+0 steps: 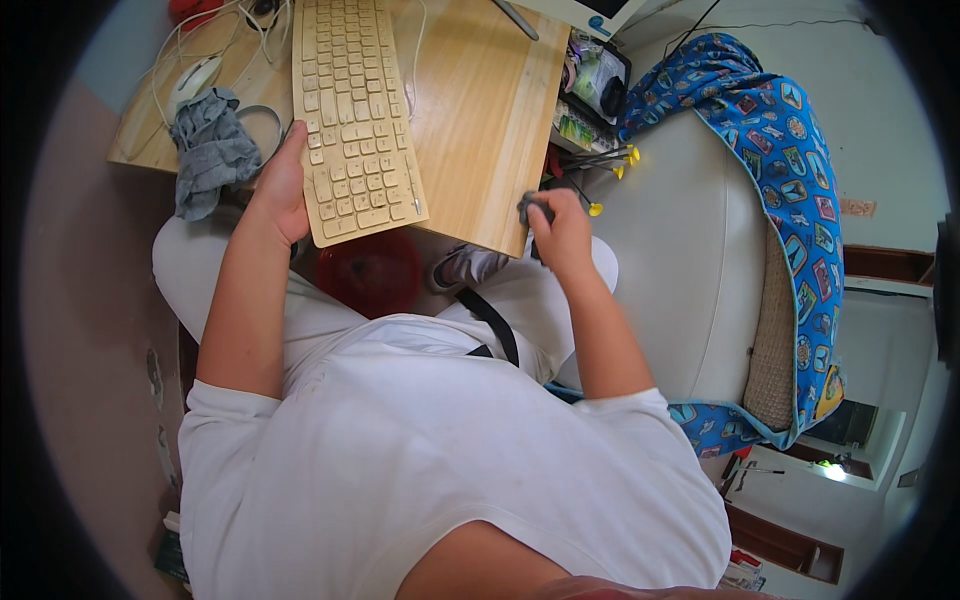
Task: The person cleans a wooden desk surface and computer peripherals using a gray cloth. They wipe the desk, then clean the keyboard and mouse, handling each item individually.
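Note:
A yellowed computer keyboard (352,135) lies lengthwise over the wooden desk, its near end sticking out past the desk edge. My left hand (285,187) grips its left side near that end, thumb on top. Beside this hand a crumpled grey cloth (214,150) hangs over the desk edge. My right hand (559,229) is at the desk's near right corner, closed around a small dark grey wad (534,210), perhaps cloth; its fingers are partly hidden. A white mouse (196,79) with a cable lies behind the grey cloth.
The wooden desk (480,142) carries loose white cables and a grey pen-like object (516,19). Below its edge stands a red basin (371,274). At the right are a light sofa (667,247) with a blue patterned cover (799,165) and sticks with yellow tips (619,171).

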Demonstrator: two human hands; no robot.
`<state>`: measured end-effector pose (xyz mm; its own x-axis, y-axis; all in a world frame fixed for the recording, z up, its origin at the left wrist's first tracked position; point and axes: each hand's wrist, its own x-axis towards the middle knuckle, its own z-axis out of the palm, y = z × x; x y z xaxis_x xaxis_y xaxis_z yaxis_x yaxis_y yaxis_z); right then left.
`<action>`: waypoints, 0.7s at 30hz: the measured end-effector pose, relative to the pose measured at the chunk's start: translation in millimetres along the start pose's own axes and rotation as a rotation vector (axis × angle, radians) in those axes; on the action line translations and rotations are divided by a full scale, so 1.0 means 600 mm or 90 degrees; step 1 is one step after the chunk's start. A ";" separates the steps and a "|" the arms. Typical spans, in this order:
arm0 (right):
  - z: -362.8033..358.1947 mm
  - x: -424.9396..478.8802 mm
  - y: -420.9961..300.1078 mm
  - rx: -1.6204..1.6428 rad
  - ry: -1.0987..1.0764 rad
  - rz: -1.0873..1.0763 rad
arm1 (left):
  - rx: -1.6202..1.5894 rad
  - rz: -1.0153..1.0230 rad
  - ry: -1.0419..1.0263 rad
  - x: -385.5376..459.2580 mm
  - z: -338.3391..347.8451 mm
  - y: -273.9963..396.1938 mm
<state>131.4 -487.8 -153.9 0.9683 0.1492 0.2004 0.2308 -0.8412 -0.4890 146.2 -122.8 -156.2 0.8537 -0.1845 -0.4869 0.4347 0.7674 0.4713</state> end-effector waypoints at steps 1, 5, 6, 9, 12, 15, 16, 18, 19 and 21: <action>-0.002 -0.012 -0.010 -0.007 0.003 0.006 | -0.001 -0.001 -0.001 0.001 0.001 -0.001; 0.003 -0.010 -0.029 -0.088 0.016 -0.007 | -0.008 -0.005 -0.007 0.004 -0.003 -0.003; 0.007 0.004 -0.030 -0.123 0.028 -0.019 | -0.009 -0.007 -0.014 0.007 -0.004 -0.004; 0.024 0.069 -0.033 -0.184 0.044 -0.002 | 0.002 -0.007 0.015 -0.001 0.007 -0.001; 0.050 0.150 0.000 -0.187 0.074 0.014 | 0.018 0.002 0.020 0.003 0.004 -0.001; 0.048 0.193 0.016 -0.167 0.046 0.050 | 0.011 -0.021 0.022 0.002 0.009 -0.001; 0.045 0.193 0.021 -0.140 0.030 0.055 | 0.020 -0.014 0.028 0.001 0.012 0.001; 0.043 0.179 0.029 -0.092 0.048 0.026 | 0.038 -0.006 0.043 -0.003 0.014 0.000; 0.045 0.166 0.030 -0.069 0.055 0.014 | 0.047 -0.001 0.042 -0.003 0.013 -0.002; 0.045 0.127 0.022 -0.047 0.068 0.011 | 0.066 0.006 0.042 0.003 0.012 -0.002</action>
<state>210.7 -473.4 -167.8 0.9556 0.0817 0.2831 0.2025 -0.8800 -0.4297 149.3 -128.6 -152.1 0.8385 -0.1345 -0.5280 0.4572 0.7009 0.5475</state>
